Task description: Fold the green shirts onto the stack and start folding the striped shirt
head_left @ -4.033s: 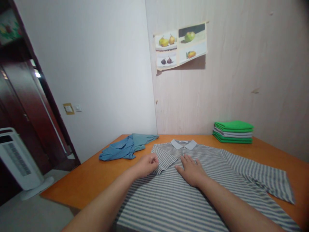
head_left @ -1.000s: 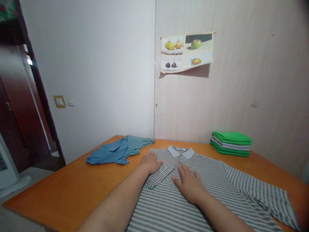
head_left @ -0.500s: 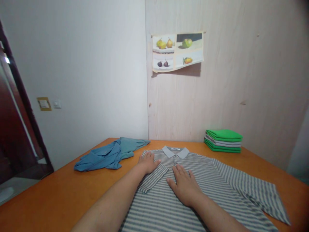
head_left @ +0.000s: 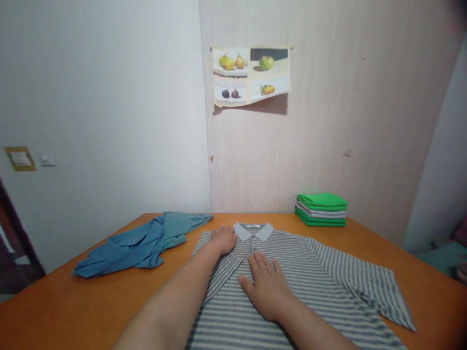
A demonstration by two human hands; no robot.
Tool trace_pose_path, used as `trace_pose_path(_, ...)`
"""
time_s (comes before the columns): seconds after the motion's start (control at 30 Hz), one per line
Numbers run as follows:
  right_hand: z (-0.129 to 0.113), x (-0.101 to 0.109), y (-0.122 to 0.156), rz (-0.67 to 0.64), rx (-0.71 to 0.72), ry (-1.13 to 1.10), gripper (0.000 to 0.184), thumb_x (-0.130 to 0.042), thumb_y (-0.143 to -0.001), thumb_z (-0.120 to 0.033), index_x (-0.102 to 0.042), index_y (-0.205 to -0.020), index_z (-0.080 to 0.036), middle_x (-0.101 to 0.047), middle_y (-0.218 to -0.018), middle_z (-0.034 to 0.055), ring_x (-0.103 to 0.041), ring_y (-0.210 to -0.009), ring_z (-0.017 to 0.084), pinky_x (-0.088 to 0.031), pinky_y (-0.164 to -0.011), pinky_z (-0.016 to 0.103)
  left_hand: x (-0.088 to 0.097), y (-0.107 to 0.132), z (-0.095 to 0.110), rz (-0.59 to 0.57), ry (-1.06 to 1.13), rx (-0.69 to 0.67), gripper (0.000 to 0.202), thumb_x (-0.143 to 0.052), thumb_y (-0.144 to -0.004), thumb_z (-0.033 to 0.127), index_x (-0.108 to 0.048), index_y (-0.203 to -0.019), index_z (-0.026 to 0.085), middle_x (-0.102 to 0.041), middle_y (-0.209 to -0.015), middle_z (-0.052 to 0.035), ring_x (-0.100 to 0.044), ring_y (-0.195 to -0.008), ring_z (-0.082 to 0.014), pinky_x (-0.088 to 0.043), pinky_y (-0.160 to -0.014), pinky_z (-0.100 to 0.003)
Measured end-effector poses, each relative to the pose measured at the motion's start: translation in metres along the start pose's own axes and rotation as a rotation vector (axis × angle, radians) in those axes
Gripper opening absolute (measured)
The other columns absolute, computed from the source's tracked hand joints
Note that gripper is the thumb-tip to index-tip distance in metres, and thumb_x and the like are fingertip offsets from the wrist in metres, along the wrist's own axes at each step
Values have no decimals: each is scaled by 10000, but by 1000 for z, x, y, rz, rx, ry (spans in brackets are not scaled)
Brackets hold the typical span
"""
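A grey and white striped polo shirt [head_left: 310, 282] lies spread on the orange table [head_left: 91, 306], collar toward the far wall. Its left sleeve is folded in over the body. My left hand [head_left: 223, 239] rests flat on the left shoulder, just beside the grey collar [head_left: 253, 231], fingers stretched out. My right hand [head_left: 264, 284] lies open and flat on the chest below the collar. The shirt's right sleeve [head_left: 379, 289] stretches out unfolded toward the table's right side.
A crumpled blue shirt [head_left: 140, 243] lies on the table at the left. A neat stack of folded green and grey shirts [head_left: 321, 209] sits at the back right by the wooden wall. A fruit poster [head_left: 251, 75] hangs above.
The view has swung to the right. My left hand has slid up the shirt's shoulder toward the collar. My right hand stays flat on the chest.
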State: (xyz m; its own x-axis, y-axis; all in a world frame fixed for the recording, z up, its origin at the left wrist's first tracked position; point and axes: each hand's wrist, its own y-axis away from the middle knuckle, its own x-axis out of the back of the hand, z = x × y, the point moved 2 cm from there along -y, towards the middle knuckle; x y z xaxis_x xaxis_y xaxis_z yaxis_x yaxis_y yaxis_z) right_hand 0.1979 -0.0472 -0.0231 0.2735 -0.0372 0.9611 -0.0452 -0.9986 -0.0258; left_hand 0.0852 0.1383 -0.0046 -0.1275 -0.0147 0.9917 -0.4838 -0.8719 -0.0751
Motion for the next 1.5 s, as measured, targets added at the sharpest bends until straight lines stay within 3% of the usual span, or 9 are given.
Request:
trace_pose_path(0.27,-1,2,2,7,10,-48,810,-233,-961,-638,-242,-1588,-127,-134,-1662,130,-73,-1543,287,32,-1213,550,-11,-9,-5,-81,-7,49,692,-223,-966,546,-302,-1558,196,-214,-1653,-130,-180,-1514,-365,-134,-1177,-640)
trace_pose_path(0.57,0,-1,0,5,8,-42,811,-236,-958,-645,-235,-1591,-138,-131,-1664,124,-70,-1543,284,29,-1212,549,-1,-7,-7,-72,8,79,729,-175,-966,598,-290,-1559,191,-185,-1659,-124,-145,-1525,-348,-151,-1181,-625)
trace_pose_path(0.8,-1,2,0,17,5,-43,818,-239,-957,-636,-257,-1581,-107,-154,-1660,132,-86,-1540,293,27,-1209,553,14,21,-17,-16,-11,100,768,-106,-962,639,-300,-1548,183,-180,-1661,-127,-127,-1531,-332,-151,-1184,-615)
trace_pose_path(1.03,2,-3,-2,14,10,-23,826,-241,-952,-651,-253,-1585,-121,-162,-1661,131,-84,-1540,294,30,-1206,551,1,57,-12,-67,-32,102,920,-132,-875,806,-312,-1553,211,-187,-1658,-135,-147,-1520,-376,-113,-1171,-657)
trace_pose_path(1.17,3,-3,-3,14,13,-14,833,-232,-952,-655,-244,-1586,-114,-161,-1661,136,-81,-1540,297,19,-1202,564,-3,62,-9,-80,-39,103,921,-134,-870,812,-291,-1563,225,-153,-1666,-120,-98,-1531,-361,-78,-1177,-656)
trace_pose_path(1.33,2,-2,-2,17,17,-8,829,-240,-951,-651,-267,-1579,-110,-160,-1660,137,-90,-1539,298,13,-1202,565,6,64,-8,-99,-14,110,922,-164,-872,804,-297,-1558,202,-136,-1668,-137,-97,-1529,-369,-87,-1174,-658)
trace_pose_path(1.5,2,-3,-4,21,22,-1,829,-245,-951,-653,-259,-1582,-117,-158,-1662,139,-87,-1539,298,9,-1202,561,10,73,-1,-96,-6,38,919,-142,-871,811,-246,-1575,230,-109,-1674,-118,-50,-1536,-356,-48,-1165,-680)
